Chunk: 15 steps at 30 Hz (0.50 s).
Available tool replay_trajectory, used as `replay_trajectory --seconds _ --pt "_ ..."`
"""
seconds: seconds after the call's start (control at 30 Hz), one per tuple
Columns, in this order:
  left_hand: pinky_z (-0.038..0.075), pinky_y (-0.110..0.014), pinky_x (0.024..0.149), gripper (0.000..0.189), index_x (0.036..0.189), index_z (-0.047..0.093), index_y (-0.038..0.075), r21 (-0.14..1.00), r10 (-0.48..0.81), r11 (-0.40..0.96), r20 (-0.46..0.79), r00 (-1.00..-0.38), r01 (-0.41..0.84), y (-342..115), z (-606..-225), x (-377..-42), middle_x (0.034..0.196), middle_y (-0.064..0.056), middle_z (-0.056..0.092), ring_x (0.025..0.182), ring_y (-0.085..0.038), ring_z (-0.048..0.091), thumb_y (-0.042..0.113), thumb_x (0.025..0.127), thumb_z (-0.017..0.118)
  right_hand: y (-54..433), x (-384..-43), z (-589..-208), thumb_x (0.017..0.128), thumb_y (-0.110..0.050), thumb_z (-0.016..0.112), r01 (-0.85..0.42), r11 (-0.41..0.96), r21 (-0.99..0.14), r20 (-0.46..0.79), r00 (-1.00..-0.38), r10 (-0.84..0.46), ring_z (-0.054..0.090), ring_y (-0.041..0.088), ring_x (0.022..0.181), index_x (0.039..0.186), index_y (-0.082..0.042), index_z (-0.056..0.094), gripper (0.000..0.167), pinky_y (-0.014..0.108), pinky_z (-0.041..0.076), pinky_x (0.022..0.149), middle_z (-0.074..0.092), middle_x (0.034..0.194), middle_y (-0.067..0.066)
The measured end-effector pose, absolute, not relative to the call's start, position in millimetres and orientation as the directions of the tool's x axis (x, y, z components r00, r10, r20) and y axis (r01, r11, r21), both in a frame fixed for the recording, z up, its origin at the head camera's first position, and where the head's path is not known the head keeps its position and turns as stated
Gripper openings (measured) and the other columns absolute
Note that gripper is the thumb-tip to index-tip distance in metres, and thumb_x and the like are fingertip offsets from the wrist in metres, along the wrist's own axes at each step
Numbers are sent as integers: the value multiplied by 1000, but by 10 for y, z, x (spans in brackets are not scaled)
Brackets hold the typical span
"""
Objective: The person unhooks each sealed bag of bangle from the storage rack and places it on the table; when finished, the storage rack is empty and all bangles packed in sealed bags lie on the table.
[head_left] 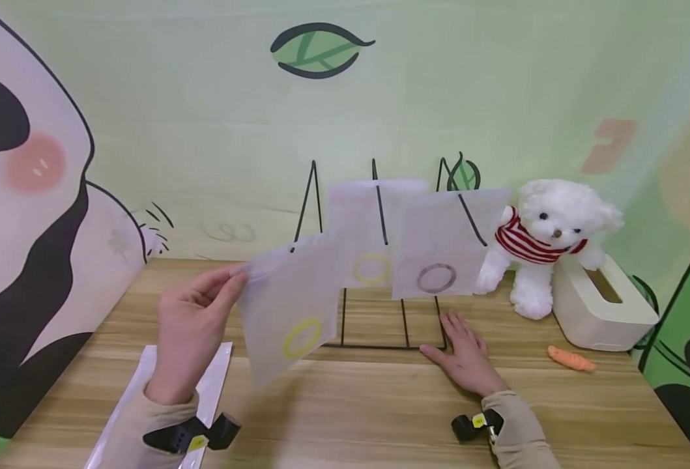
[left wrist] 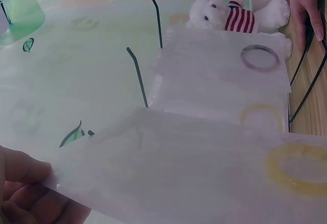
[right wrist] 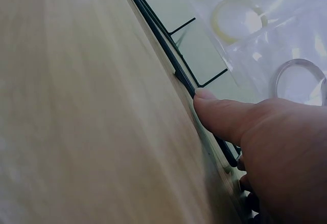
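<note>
My left hand (head_left: pixel 195 319) pinches the upper left corner of a translucent plastic bag (head_left: pixel 280 286), which holds a yellow ring (head_left: pixel 288 348). The bag's top edge meets the left prong tip of a black wire rack (head_left: pixel 374 346); whether the prong passes through it I cannot tell. On the rack's other prongs hang a bag (head_left: pixel 350 221) with a yellow ring and a bag (head_left: pixel 432 234) with a purple-grey ring. My right hand (head_left: pixel 464 355) rests on the rack's front right base corner, fingers extended and thumb (right wrist: pixel 219 114) pressed on the front bar.
A white teddy bear (head_left: pixel 556 221) in a striped shirt leans by a white tissue box (head_left: pixel 603 326) at the right. In front of the box lies a small orange object (head_left: pixel 571 359). A white sheet or bag (head_left: pixel 212 384) lies under the left forearm. A printed cloth (head_left: pixel 215 130) stands behind the table.
</note>
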State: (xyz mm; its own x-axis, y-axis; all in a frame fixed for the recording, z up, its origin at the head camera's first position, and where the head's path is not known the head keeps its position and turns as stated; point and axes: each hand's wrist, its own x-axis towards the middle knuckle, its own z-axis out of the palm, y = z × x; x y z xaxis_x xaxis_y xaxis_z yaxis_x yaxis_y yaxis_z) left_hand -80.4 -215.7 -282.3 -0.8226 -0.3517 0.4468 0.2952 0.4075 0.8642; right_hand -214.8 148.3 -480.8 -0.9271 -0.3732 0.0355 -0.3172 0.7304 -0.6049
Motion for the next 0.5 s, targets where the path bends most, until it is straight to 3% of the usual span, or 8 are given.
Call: replay_trajectory --seconds 0.3,0.5 --pt "55 -21 68 14 100 75 3 854 -338 389 482 -809 346 -2130 -2790 -723 88 -9 74 76 -14 70 10 91 68 1487 -2143 -4814 93 -51 58 -321 723 -611 40 -925 -377 7 42 145 151 4 22 88 69 8 105 15 157 25" --pt "53 -19 70 13 98 75 -1 879 -384 369 440 -812 302 -2125 -2776 -599 83 -3 74 75 -11 69 7 89 70 1488 -2141 -4826 93 -51 58 -325 719 -614 45 -924 -379 7 41 145 151 4 23 88 68 8 105 16 157 25"
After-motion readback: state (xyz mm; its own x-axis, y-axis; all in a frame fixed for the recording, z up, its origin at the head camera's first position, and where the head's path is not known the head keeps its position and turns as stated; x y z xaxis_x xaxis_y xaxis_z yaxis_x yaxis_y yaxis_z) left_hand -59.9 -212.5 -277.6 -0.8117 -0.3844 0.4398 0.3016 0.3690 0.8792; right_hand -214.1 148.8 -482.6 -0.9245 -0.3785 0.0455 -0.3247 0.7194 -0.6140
